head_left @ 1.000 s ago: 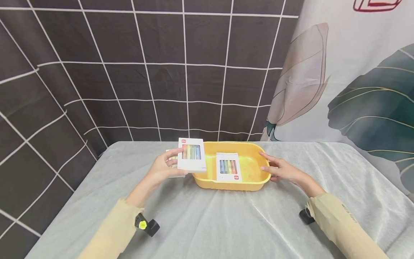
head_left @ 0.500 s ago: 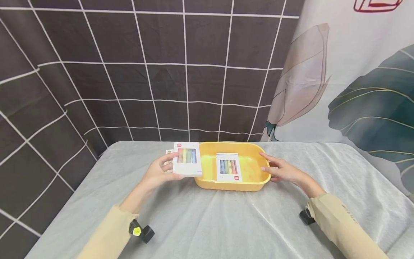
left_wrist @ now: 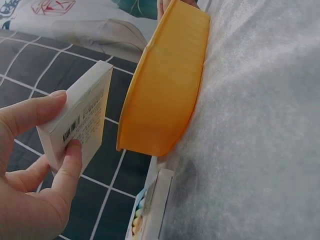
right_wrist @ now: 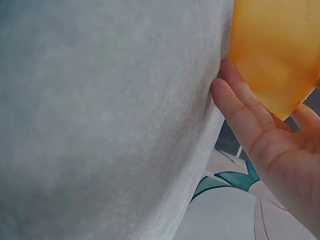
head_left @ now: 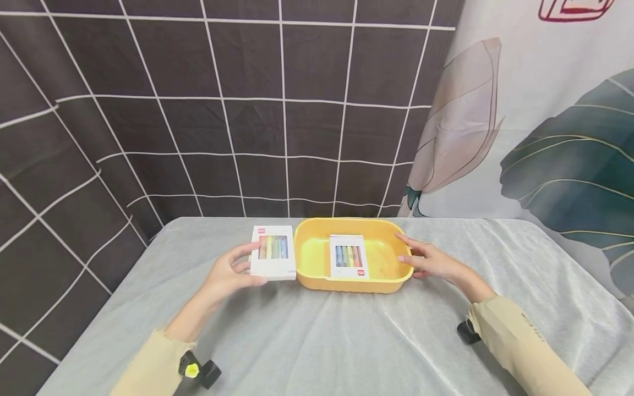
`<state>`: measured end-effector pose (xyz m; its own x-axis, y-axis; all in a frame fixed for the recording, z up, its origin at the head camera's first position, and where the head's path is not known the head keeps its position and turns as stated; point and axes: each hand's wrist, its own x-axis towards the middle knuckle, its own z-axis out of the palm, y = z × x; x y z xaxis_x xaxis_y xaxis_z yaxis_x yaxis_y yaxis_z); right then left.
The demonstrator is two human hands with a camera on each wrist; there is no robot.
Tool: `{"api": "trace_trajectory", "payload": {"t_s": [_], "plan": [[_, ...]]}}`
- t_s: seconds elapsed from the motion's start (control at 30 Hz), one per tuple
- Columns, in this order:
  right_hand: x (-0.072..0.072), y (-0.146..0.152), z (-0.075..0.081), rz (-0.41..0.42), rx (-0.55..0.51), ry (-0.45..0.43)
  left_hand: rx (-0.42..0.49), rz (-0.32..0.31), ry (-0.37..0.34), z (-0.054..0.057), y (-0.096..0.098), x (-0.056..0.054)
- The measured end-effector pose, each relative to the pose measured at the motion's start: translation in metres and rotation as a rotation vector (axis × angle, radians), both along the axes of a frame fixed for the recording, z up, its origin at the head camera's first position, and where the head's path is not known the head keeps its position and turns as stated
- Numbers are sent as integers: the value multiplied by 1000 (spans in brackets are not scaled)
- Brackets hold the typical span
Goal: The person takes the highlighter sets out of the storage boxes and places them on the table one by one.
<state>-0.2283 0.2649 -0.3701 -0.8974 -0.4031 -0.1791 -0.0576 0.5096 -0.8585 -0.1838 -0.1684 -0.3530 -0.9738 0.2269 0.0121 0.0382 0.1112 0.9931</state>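
A white box of crayons (head_left: 273, 253) with a clear window is held by my left hand (head_left: 228, 278), raised off the table at the left end of a yellow plastic tub (head_left: 346, 285). Thumb and fingers grip its edges, and the left wrist view shows a barcode on its back. A second crayon box (head_left: 348, 257) lies inside the tub, window up. My right hand (head_left: 438, 263) holds the tub's right end, with digits over the rim and others along the outer wall. Another crayon box (left_wrist: 150, 210) lies on the table below my left hand, mostly hidden in the head view.
A grey cloth (head_left: 337, 341) covers the table. Dark curtain with a white grid (head_left: 247, 126) hangs behind and at the left, and a leaf-patterned curtain (head_left: 470, 137) at the right. Wrist cameras are strapped to both forearms.
My left hand has moved left and toward me with its crayon box, from over the tub's left rim to beside it. My right hand and the tub's crayon box stay in place.
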Motion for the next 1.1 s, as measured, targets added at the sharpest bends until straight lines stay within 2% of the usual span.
{"api": "trace_trajectory", "payload": {"t_s": [0.23, 0.5, 0.77, 1.1], "plan": [[0, 0, -1, -10, 7, 4, -30, 14, -13, 1, -5, 5], [1, 0, 0, 1, 6, -4, -45, 25, -10, -4, -8, 9], [0, 0, 0, 1, 9, -1, -61, 34, -66, -4, -10, 14], [0, 0, 0, -3, 10, 0, -84, 50, -133, -10, -13, 18]]}}
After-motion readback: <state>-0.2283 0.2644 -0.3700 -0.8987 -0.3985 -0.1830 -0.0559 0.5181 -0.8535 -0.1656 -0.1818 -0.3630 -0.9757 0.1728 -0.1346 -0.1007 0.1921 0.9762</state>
